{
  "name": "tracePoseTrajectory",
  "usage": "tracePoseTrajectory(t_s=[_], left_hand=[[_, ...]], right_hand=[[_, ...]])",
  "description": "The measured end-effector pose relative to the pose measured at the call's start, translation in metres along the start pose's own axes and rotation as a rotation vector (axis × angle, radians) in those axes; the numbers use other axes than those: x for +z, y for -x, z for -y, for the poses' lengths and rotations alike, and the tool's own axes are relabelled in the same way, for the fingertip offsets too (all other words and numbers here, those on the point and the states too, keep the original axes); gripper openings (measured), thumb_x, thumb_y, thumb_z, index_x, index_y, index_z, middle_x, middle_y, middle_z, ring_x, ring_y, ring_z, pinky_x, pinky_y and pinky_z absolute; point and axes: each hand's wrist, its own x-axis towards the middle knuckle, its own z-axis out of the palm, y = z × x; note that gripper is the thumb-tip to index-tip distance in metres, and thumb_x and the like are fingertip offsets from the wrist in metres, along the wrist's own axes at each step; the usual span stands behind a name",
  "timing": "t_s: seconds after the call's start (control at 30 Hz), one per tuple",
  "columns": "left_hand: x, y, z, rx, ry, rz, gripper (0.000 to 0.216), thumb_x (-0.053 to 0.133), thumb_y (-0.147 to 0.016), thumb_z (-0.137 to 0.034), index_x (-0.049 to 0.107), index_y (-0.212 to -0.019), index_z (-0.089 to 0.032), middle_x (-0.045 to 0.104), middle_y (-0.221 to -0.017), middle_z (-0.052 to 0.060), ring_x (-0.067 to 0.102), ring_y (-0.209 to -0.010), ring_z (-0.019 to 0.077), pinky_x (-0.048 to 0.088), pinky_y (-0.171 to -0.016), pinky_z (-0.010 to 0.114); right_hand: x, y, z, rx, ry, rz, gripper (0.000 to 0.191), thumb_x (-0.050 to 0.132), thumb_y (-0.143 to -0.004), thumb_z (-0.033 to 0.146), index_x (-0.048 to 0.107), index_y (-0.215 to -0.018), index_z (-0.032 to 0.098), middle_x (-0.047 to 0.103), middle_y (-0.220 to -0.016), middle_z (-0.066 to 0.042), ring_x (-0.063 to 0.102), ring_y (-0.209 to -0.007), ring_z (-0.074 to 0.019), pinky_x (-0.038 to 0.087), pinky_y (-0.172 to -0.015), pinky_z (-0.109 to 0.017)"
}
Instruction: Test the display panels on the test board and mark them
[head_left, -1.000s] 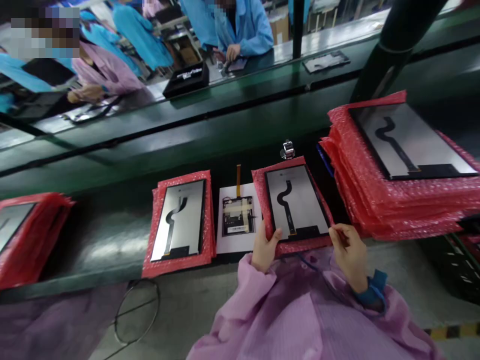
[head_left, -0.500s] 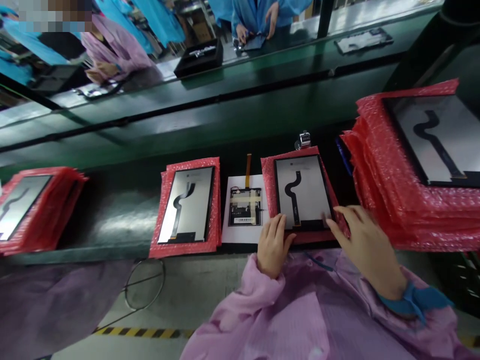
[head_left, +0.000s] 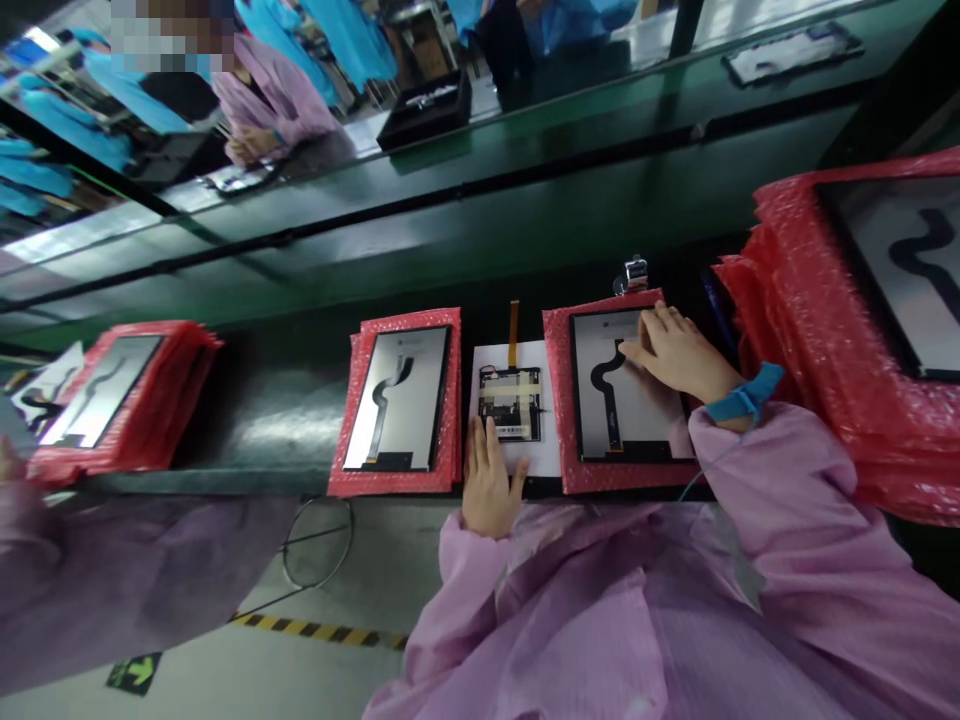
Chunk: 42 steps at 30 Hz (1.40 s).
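Note:
My left hand (head_left: 491, 485) rests with its fingers stretched out on the lower left part of a small circuit board (head_left: 521, 398), which is taped and lies on a white sheet (head_left: 547, 440). An orange ribbon cable (head_left: 514, 330) sticks up past the board's top edge. To the right, an LCD panel (head_left: 592, 415) lies on red bubble wrap (head_left: 559, 400). Over the panel's upper right corner is my right hand (head_left: 679, 350), fingers extended and thumb apart, close to the top of the black flex cable (head_left: 606, 385). That corner is hidden by the hand.
Another panel (head_left: 416, 400) on red wrap lies to the left. Red-wrapped stacks stand at the far left (head_left: 180, 400) and right (head_left: 795, 350). A metal clip (head_left: 634, 272) sits behind my panel. A neighbour's sleeve (head_left: 30, 530) reaches in at left; people work across the bench.
My left hand has shifted left from the panel's lower edge onto the circuit board. My right hand has moved from the panel's lower right corner up to its top. The view has turned slightly.

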Motion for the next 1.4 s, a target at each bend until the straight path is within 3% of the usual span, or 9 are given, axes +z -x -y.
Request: tracePoseTrajectory(t_s=[0.13,0.23,0.37,0.5,0.7,0.9,1.07,1.3,1.4], left_hand=[[0.015,-0.018,-0.011,-0.025,0.017,-0.024,0.083,0.038,-0.103,-0.061,0.012,-0.166,-0.014,0.026,-0.167,0.03,0.02,-0.16,0.0397,0.031,-0.122,0.066],[0.012,-0.031,-0.012,-0.034,0.044,0.006,0.084,0.044,-0.101,-0.061,0.017,-0.164,-0.011,0.026,-0.166,0.031,0.019,-0.159,0.0407,0.032,-0.122,0.067],[-0.011,-0.056,-0.009,-0.033,0.024,0.07,0.075,0.056,-0.097,-0.054,0.037,-0.155,-0.01,0.042,-0.158,0.029,0.033,-0.154,0.0417,0.033,-0.122,0.064],[-0.027,-0.121,-0.023,-0.01,0.025,0.008,0.05,0.057,-0.098,-0.047,0.057,-0.137,-0.016,0.059,-0.142,0.02,0.051,-0.139,0.0363,0.041,-0.119,0.056],[0.002,-0.211,-0.039,-0.107,-0.028,0.009,0.048,0.067,-0.09,-0.026,0.056,-0.134,-0.011,0.064,-0.13,0.023,0.057,-0.127,0.0406,0.046,-0.108,0.057],[0.024,-0.219,-0.021,-0.123,0.424,-0.144,0.06,0.063,-0.075,0.001,0.05,-0.129,-0.021,0.066,-0.09,0.002,0.066,-0.095,0.0223,0.053,-0.097,0.043],[0.031,-0.224,-0.014,-0.154,1.003,-0.243,0.051,0.067,-0.091,-0.02,0.044,-0.137,-0.025,0.068,-0.088,-0.001,0.069,-0.085,0.0138,0.056,-0.085,0.029],[0.014,-0.22,-0.021,0.008,0.994,-0.267,0.031,0.068,-0.095,-0.052,0.069,-0.096,-0.021,0.068,-0.08,0.0,0.067,-0.072,0.0111,0.055,-0.072,0.025],[0.006,-0.216,-0.028,0.066,0.945,-0.227,0.042,0.06,-0.098,-0.057,0.066,-0.079,-0.02,0.068,-0.076,0.001,0.067,-0.071,0.0113,0.054,-0.07,0.025]], right_hand=[[0.005,0.001,0.0,0.044,0.012,0.114,0.112,0.037,-0.093,0.078,0.021,-0.16,-0.011,0.016,-0.167,-0.035,0.017,-0.158,-0.0463,0.017,-0.128,-0.063],[0.007,-0.001,0.004,0.067,0.03,0.122,0.12,0.037,-0.09,0.084,0.018,-0.16,-0.012,0.012,-0.168,-0.034,0.014,-0.159,-0.0469,0.012,-0.128,-0.064],[0.009,0.0,0.011,0.075,0.044,0.007,0.112,0.042,-0.094,0.076,0.023,-0.158,-0.014,0.015,-0.167,-0.036,0.014,-0.158,-0.0493,0.01,-0.127,-0.067],[0.011,0.008,0.017,-0.103,-0.012,-0.162,0.098,0.048,-0.097,0.065,0.03,-0.157,-0.009,0.027,-0.165,-0.033,0.021,-0.157,-0.046,0.019,-0.128,-0.063],[0.018,0.019,0.024,-0.262,-0.073,-0.032,0.087,0.065,-0.093,0.052,0.038,-0.158,0.002,0.04,-0.161,-0.027,0.034,-0.154,-0.0386,0.031,-0.128,-0.054],[0.017,0.025,0.03,-0.274,-0.067,-0.056,0.075,0.065,-0.095,0.043,0.044,-0.155,0.003,0.046,-0.158,-0.025,0.039,-0.152,-0.0359,0.035,-0.127,-0.053],[0.016,0.028,0.037,-0.252,-0.019,-0.036,0.075,0.067,-0.095,0.039,0.043,-0.154,0.0,0.046,-0.157,-0.027,0.041,-0.151,-0.0385,0.036,-0.125,-0.055],[0.015,0.032,0.042,-0.217,-0.213,-0.115,0.063,0.068,-0.091,0.028,0.048,-0.15,0.014,0.061,-0.141,-0.019,0.053,-0.139,-0.0362,0.045,-0.117,-0.059],[0.02,0.031,0.042,-0.16,-0.454,-0.166,0.066,0.069,-0.086,0.024,0.048,-0.148,0.021,0.047,-0.151,-0.016,0.053,-0.137,-0.0338,0.051,-0.112,-0.056]])
